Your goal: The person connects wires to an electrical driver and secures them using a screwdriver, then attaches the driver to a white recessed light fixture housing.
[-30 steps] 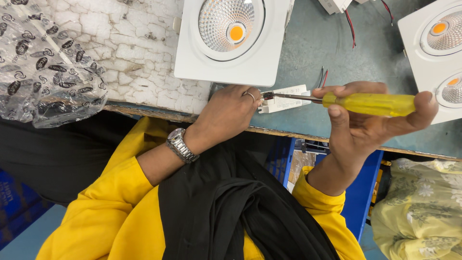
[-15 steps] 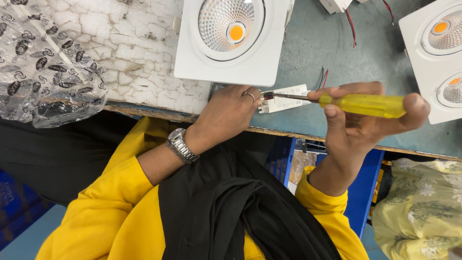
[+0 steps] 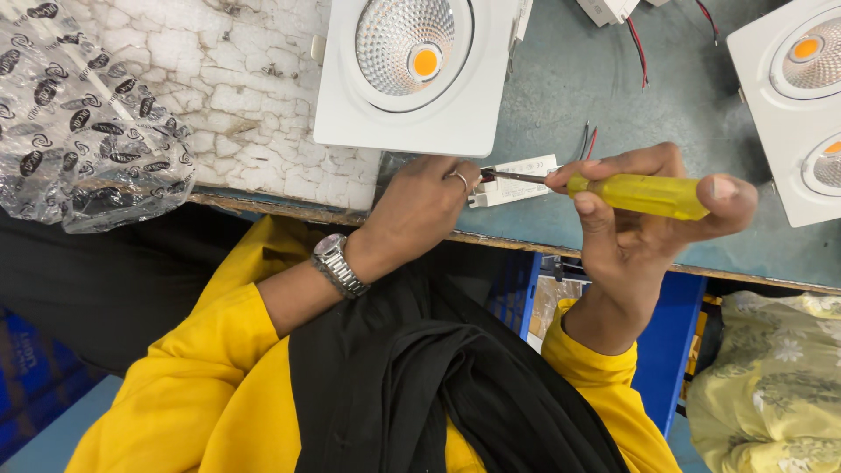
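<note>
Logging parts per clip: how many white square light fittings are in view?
2: one fitting at top centre above the left hand; another cut off at the right edge. More may lie out of frame.

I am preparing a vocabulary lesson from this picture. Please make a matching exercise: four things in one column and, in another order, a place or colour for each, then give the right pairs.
Things:
1. screwdriver
2. wristwatch
3. square white lamp
4. printed plastic bag

Places or colours:
A. at the left end of the bench
B. yellow handle, in the right hand
C. on the bench above the left hand
D. silver, on the left wrist

Pairs: 1-B, 2-D, 3-C, 4-A
</note>
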